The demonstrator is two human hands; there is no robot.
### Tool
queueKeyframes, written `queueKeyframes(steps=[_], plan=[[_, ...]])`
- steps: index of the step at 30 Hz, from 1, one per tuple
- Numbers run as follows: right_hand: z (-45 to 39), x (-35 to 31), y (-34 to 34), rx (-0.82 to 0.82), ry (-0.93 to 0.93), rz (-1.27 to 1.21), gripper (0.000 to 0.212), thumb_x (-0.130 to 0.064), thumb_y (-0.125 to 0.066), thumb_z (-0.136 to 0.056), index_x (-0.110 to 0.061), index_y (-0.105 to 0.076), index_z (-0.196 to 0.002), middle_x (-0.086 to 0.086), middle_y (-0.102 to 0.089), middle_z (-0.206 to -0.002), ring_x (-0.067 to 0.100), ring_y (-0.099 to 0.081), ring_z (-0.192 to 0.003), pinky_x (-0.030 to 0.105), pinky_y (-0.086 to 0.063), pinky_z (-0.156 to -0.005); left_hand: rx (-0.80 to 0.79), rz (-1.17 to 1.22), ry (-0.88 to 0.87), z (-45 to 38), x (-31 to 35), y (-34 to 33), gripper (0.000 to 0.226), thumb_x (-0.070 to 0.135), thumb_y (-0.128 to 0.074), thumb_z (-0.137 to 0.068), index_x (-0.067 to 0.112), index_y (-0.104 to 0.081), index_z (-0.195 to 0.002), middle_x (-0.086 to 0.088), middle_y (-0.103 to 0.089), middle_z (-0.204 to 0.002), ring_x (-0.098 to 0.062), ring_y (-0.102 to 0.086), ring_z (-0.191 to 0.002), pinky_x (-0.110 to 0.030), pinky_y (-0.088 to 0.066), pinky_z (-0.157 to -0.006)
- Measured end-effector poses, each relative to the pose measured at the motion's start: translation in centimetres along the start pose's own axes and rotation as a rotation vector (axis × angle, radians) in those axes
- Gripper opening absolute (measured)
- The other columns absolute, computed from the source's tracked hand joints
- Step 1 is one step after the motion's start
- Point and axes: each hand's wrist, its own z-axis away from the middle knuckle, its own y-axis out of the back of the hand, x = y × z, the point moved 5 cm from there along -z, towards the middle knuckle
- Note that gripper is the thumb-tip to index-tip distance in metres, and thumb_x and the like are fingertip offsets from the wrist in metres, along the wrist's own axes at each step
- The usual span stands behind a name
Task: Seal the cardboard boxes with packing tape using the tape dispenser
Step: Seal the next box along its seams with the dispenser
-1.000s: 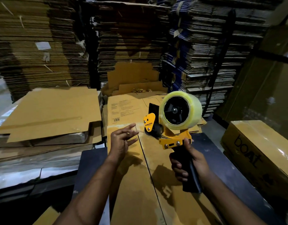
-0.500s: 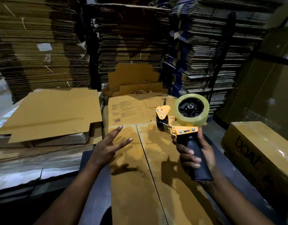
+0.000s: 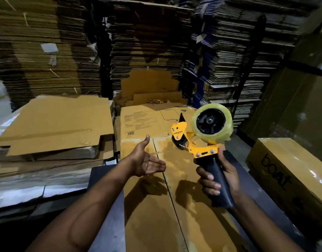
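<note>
Brown cardboard box beneath both hands showed its centre seam bare — sealing looked unstarted. Right hand clasped the yellow roll-loaded tape dispenser aloft; left hand hovered slack-fingered, grasping nothing.

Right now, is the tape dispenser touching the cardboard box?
No, the right hand holds the tape dispenser raised above the cardboard box, clear of its seam.
</note>
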Motion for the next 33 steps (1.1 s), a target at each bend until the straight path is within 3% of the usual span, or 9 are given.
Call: queueKeyframes(steps=[2,4,8,12,21,23,27,30,33], plan=[[-0.3,0.4,0.1,0.003,-0.013,0.024,0.053,-0.060,-0.043,-0.100,-0.011,-0.032,-0.115,0.014,-0.061,-0.082,0.022,-0.067,-0.063,0.030,-0.054,-0.056,-0.057,0.069,0.034,-0.4,0.4,0.1,0.096,0.074,-0.048,-0.086,-0.018,-0.061,-0.113,-0.030,-0.069,-0.108,-0.034,-0.074,-0.080,-0.029,-0.059,-0.050],[-0.2,0.8,0.4,0.044,-0.034,0.051,0.052,-0.059,-0.044,-0.100,-0.009,-0.038,-0.112,0.014,-0.060,-0.080,0.022,-0.066,-0.061,0.032,-0.055,-0.055,-0.062,0.075,0.045,-1.1,0.9,0.2,0.063,0.044,-0.068,-0.084,-0.013,-0.062,-0.112,-0.025,-0.071,-0.102,-0.027,-0.075,-0.075,-0.029,-0.062,-0.059],[0.2,1.9,1.2,0.312,-0.115,0.293,0.067,-0.070,-0.071,-0.077,-0.006,-0.054,-0.071,0.007,-0.046,-0.053,0.015,-0.052,-0.037,0.024,-0.042,-0.037,-0.065,-0.051,0.085,-2.5,1.4,0.9,0.010,0.001,-0.060,-0.091,-0.005,-0.065,-0.098,-0.015,-0.073,-0.087,-0.019,-0.075,-0.073,-0.024,-0.060,-0.056],[0.2,3.1,1.4,0.414,-0.174,0.423,0.076,-0.078,-0.076,-0.063,-0.007,-0.051,-0.058,0.006,-0.046,-0.043,0.014,-0.047,-0.032,0.023,-0.040,-0.035,-0.086,-0.140,0.080,-2.8,2.3,2.3,0.019,-0.003,-0.062,-0.075,-0.010,-0.066,-0.092,-0.017,-0.073,-0.088,-0.018,-0.075,-0.076,-0.023,-0.057,-0.076],[-0.3,3.6,2.3,0.434,-0.183,0.471,0.075,-0.079,-0.077,-0.058,-0.008,-0.055,-0.057,0.005,-0.049,-0.044,0.013,-0.050,-0.033,0.020,-0.042,-0.037,-0.257,-0.493,0.162,-3.3,2.4,5.0,0.025,0.022,-0.074,-0.079,0.001,-0.069,-0.092,-0.008,-0.070,-0.082,-0.015,-0.064,-0.080,-0.021,-0.052,-0.071],[-0.5,3.6,2.4,0.419,-0.177,0.455,0.073,-0.079,-0.076,-0.061,-0.008,-0.055,-0.057,0.004,-0.050,-0.044,0.012,-0.051,-0.034,0.021,-0.042,-0.037,-0.200,-0.491,0.161,-3.4,2.3,5.5,0.016,0.017,-0.066,-0.085,0.004,-0.068,-0.095,-0.007,-0.069,-0.085,-0.013,-0.066,-0.076,-0.021,-0.054,-0.061],[-0.8,3.8,2.6,0.406,-0.179,0.426,0.072,-0.078,-0.076,-0.061,-0.009,-0.056,-0.058,0.004,-0.051,-0.045,0.013,-0.051,-0.034,0.022,-0.044,-0.039,-0.163,-0.417,0.137,-4.0,2.5,6.2,0.014,0.012,-0.058,-0.096,0.014,-0.068,-0.086,-0.004,-0.070,-0.082,-0.016,-0.070,-0.071,-0.032,-0.057,-0.067],[-0.7,4.5,2.5,0.480,-0.197,0.413,0.075,-0.075,-0.084,-0.050,-0.006,-0.055,-0.055,0.006,-0.049,-0.045,0.015,-0.049,-0.032,0.022,-0.042,-0.037,-0.129,-0.436,0.110,-4.0,3.5,5.6,0.020,0.012,-0.060,-0.090,0.015,-0.070,-0.073,-0.001,-0.071,-0.075,-0.013,-0.071,-0.080,-0.026,-0.053,-0.070],[-0.6,5.9,3.2,0.644,-0.174,0.429,0.082,-0.072,-0.089,-0.040,-0.005,-0.051,-0.068,0.011,-0.044,-0.048,0.019,-0.042,-0.030,0.022,-0.038,-0.035,0.017,-0.543,0.092,-4.6,5.1,5.5,0.020,0.004,-0.053,-0.098,0.009,-0.062,-0.081,-0.003,-0.071,-0.065,-0.011,-0.072,-0.066,-0.024,-0.057,-0.060]])
